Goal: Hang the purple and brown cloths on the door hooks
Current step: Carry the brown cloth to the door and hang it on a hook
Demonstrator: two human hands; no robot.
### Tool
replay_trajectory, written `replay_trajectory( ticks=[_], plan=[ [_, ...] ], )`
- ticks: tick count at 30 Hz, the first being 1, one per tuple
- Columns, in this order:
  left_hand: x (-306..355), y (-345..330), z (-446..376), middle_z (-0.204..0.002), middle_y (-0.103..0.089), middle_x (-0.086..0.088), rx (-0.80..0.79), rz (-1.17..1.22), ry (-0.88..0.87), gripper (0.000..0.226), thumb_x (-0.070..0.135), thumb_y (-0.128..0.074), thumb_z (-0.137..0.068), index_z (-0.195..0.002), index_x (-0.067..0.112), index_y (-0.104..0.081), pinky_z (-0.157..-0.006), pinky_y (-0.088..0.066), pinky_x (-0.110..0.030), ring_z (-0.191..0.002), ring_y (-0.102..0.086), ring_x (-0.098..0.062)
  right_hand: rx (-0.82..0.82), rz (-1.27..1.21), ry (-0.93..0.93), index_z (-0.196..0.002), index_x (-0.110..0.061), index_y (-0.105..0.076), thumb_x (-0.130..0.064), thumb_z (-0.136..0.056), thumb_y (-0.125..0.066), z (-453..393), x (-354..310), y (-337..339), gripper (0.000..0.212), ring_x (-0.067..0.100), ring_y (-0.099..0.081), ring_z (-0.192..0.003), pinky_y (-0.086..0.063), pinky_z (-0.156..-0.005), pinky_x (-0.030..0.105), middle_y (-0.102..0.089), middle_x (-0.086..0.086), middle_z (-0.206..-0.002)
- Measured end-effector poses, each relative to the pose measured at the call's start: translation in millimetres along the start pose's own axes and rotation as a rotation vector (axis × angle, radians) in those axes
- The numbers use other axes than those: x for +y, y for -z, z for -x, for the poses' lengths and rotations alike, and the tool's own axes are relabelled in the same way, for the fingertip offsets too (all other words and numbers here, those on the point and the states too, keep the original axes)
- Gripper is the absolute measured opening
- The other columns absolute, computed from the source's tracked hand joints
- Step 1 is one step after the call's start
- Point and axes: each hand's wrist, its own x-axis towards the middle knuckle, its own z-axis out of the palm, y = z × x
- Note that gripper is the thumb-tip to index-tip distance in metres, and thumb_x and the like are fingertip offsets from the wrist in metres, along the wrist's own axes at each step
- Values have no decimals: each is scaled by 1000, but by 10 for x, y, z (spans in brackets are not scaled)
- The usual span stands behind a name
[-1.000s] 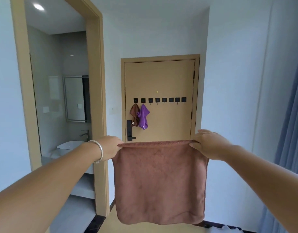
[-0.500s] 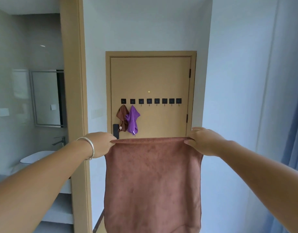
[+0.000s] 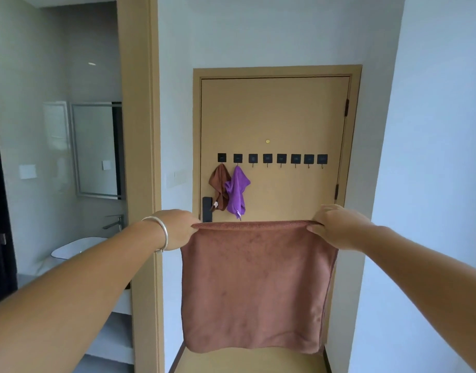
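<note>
— What is the person holding up, closest to us?

— A big brown towel (image 3: 255, 286). The left hand (image 3: 177, 229) is pinching its top left corner and the right hand (image 3: 336, 226) is pinching the top right corner, so each grip is clamped on the cloth. The top edge is stretching level between them and the rest is hanging flat, clear of the floor. A silver bangle (image 3: 161, 232) is sitting on the left wrist.

— And both arms are reaching out?

— Yes, both are extending forward at about chest height, well apart, with the towel spanning the gap.

— What is sitting off to the side?

— To the left, past a tan door frame (image 3: 140, 184), a bathroom is showing: a white basin (image 3: 72, 249) with a tap (image 3: 114, 223) above it, and a mirror (image 3: 97, 149) hanging on the wall.

— And farther back?

— The tan door (image 3: 274, 114) is standing closed at the end of the passage. A row of eight black hooks (image 3: 267, 158) is running across it. A small brown cloth (image 3: 218, 184) is hanging from the leftmost hook, and a purple cloth (image 3: 238, 189) is hanging from the second, the two touching and the purple one overlapping the brown one a little. The other six hooks are carrying nothing. A black handle (image 3: 206, 208) is sitting just below the brown cloth, at the door's left edge.
</note>
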Motion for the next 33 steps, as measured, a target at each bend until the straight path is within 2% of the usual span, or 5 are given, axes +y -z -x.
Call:
replay_trajectory(
  ticks=[6,15,25,29,33],
  plan=[
    [-223,-166,-687,-106,-63,-3,-31,-41,29,35,24,-30,-101,-103,13,-62,-90,-50,-42,-100,-60,-23,0,26,18,-111,-27,-65,-50,-99,-31,-736,126,-309,43,16,-42,-128,-39,-103,38,-58,-6,-120],
    [-428,-257,-2030,-105,-65,-5,0,-37,98,34,27,-32,-98,-100,13,-62,-89,-50,-45,-98,-62,-26,49,-45,25,-112,-27,-65,-50,-99,-31,-2182,645,-683,43,17,-43,-128,-40,-99,37,-59,-5,-119],
    [-603,-593,-3309,-110,-65,-3,-68,-61,74,33,23,-33,-101,-110,14,-63,-90,-48,-37,-101,-60,-23,26,-65,10,-111,-28,-65,-49,-99,-32,-3340,1031,-1281,41,18,-42,-129,-40,-100,39,-58,-4,-121],
    [-775,-782,-3910,-96,-63,-5,-45,-50,46,28,25,-34,-101,-88,15,-57,-77,-46,-32,-85,-57,-21,20,-57,-12,-111,-27,-66,-49,-99,-33,-3818,1148,-1572,41,19,-44,-127,-41,-99,38,-59,-3,-120],
    [-1009,-1014,-4589,-97,-65,-10,-44,-42,9,30,23,-35,-100,-92,11,-61,-77,-49,-37,-84,-59,-26,-3,-24,-56,-114,-26,-65,-50,-99,-32,-4384,1226,-1795,44,21,-45,-125,-41,-96,37,-57,0,-124]
  ],
)
